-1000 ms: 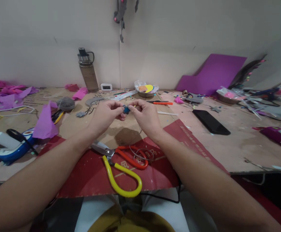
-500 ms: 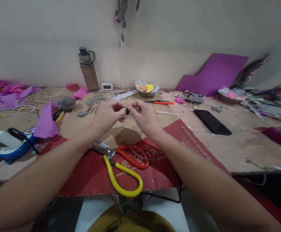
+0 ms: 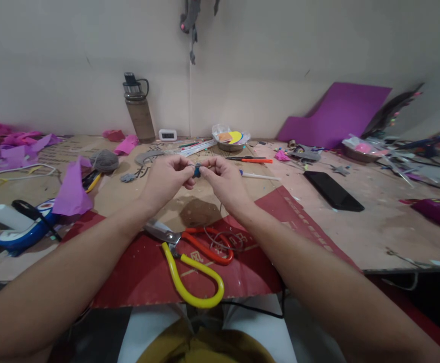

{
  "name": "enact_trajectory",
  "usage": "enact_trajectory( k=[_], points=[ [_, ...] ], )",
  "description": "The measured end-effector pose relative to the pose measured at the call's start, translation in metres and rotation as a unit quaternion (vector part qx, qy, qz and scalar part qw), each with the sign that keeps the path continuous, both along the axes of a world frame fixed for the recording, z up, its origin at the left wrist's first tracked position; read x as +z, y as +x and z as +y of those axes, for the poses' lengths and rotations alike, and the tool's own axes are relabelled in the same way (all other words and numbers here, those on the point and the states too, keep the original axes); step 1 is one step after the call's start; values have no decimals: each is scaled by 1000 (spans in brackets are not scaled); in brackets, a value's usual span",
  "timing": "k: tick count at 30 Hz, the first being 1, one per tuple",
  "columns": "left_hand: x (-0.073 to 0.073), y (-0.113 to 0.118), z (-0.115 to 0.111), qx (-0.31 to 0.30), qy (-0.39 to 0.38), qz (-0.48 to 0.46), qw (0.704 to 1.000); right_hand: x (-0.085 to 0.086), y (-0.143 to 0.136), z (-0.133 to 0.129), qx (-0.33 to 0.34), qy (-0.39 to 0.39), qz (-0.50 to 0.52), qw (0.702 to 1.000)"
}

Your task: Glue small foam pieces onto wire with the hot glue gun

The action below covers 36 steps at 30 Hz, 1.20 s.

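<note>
Between the fingertips of both hands is a small dark blue-green piece [image 3: 197, 171], too small to make out in detail. My left hand [image 3: 170, 179] pinches it from the left, and my right hand [image 3: 223, 181] pinches it from the right. A thin grey strand [image 3: 220, 205] hangs below my right hand. Under the hands, scissors [image 3: 174, 238] with one red and one yellow handle lie on a red cardboard sheet [image 3: 129, 275]. Thin grey thread [image 3: 223, 241] lies loosely over the red handle. A white pen [image 3: 260, 176] rests right of my right hand.
At the back stand a bottle [image 3: 140, 113] and a small white clock [image 3: 167, 135]. A black phone [image 3: 333, 190] lies at the right. Grey yarn [image 3: 105, 161], purple scraps [image 3: 74, 189] and a blue-and-white device [image 3: 25, 234] are on the left. An orange cutter [image 3: 256, 160] lies behind.
The small piece has turned slightly between my fingertips and shows more of its blue-green colour. My right hand has shifted a little, and more of the pen shows beside it.
</note>
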State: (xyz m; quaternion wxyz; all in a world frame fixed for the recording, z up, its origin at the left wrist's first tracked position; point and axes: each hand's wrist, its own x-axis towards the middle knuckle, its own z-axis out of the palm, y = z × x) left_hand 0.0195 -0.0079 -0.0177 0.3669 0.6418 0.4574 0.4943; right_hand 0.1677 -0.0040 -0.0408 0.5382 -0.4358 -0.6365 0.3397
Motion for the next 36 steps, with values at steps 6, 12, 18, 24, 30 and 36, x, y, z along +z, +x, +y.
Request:
enact_trajectory(
  k=[6,12,18,24,30,36],
  points=[
    [-2,1,2,-57,-15,-24,998,2,2,0,-24,5,-25,999],
    [-1,-1,3,-94,-25,-30,995,3,7,0,-37,20,-49,998],
    [4,-3,-1,22,149,217,965,3,6,-4,-53,47,-116,991],
    [6,-2,-1,20,94,196,976,2,6,-4,-37,65,-141,987],
    [1,-6,8,10,-4,82,997,0,4,-4,-26,64,-115,991],
    [-4,-6,12,16,-1,48,999,-2,4,-3,-40,89,-114,989]
  ],
)
